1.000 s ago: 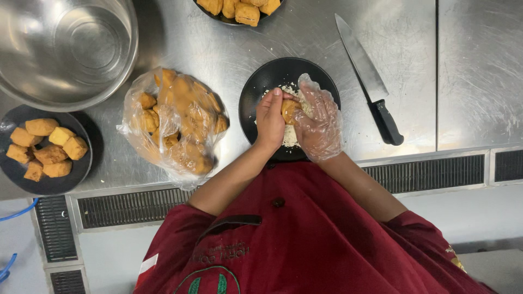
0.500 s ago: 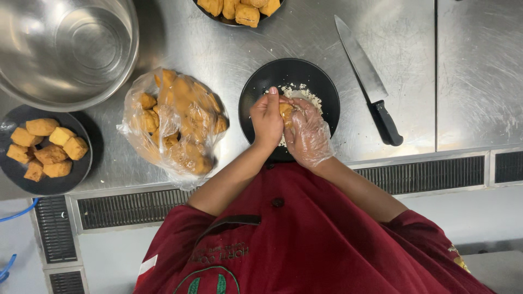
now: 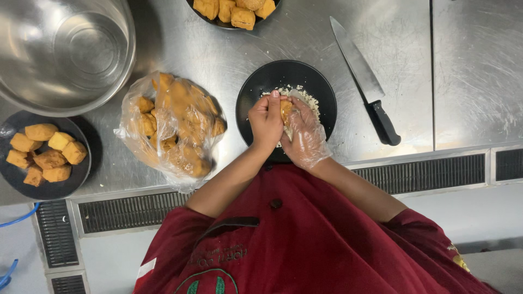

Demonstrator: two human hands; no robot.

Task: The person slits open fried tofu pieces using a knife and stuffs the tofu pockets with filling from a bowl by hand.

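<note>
Both hands meet over a black plate that carries white crumbly filling. My bare left hand pinches the top of a golden fried tofu puff. My right hand, in a clear plastic glove, cups the same puff from the right and below. The puff is mostly hidden between the fingers. A clear plastic bag full of tofu puffs lies just left of the plate.
A large steel bowl stands at top left. A dark plate of tofu puffs sits at the left edge, another bowl of puffs at the top. A black-handled knife lies right of the plate. Slotted drain grates run along the counter's front.
The gloved right hand has drawn in from over the filling and closed around the puff. Both hands have shifted slightly toward me over the plate.
</note>
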